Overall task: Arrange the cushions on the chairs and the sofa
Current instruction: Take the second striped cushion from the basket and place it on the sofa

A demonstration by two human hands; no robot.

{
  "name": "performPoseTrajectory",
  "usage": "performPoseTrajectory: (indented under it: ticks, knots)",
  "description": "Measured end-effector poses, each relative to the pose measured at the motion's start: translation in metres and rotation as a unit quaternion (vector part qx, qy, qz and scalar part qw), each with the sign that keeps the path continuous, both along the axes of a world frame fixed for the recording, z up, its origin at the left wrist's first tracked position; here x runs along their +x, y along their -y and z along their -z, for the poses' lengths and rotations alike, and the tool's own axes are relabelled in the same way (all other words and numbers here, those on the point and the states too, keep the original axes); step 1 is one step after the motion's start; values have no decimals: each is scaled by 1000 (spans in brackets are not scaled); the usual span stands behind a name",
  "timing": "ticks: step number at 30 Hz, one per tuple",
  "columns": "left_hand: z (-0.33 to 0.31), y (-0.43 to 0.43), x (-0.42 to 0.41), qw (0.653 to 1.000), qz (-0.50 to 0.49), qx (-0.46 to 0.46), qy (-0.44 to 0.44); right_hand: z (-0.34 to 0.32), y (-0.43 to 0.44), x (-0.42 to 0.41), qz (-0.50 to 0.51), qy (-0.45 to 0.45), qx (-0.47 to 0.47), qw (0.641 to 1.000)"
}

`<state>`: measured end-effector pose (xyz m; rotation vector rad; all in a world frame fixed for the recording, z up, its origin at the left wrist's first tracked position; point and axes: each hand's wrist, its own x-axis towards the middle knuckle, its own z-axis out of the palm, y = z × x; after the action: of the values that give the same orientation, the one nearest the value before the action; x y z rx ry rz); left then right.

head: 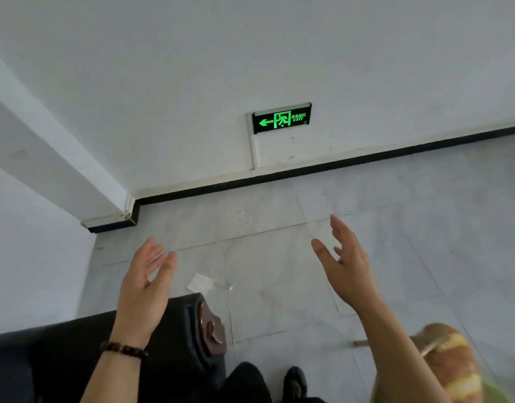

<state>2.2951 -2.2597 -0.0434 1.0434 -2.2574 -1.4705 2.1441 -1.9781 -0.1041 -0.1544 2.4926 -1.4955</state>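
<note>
Where the lower right corner cuts it off, the cushion (453, 367), orange with yellow stripes and blurred, sits just beside the right forearm. Its long axis runs up the picture, leaning a little left; which end is its top cannot be told. Neither hand touches it. The right hand (347, 263) is raised over the floor (279, 301), fingers straight and spread, palm facing left. The left hand (145, 283), a bracelet (124, 349) at its wrist, mirrors it above the dark sofa (61, 359), fingers straight, holding nothing.
</note>
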Motion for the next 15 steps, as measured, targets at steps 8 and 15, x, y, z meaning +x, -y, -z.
performPoseTrajectory:
  ticks: [8,15]
  knots:
    - [42,20,-247,987,147,56,10,22,-6,-144,147,43,-17,988]
    - [20,-79,-477,908,413,64,-9,-8,-79,-205,392,0,-14,920]
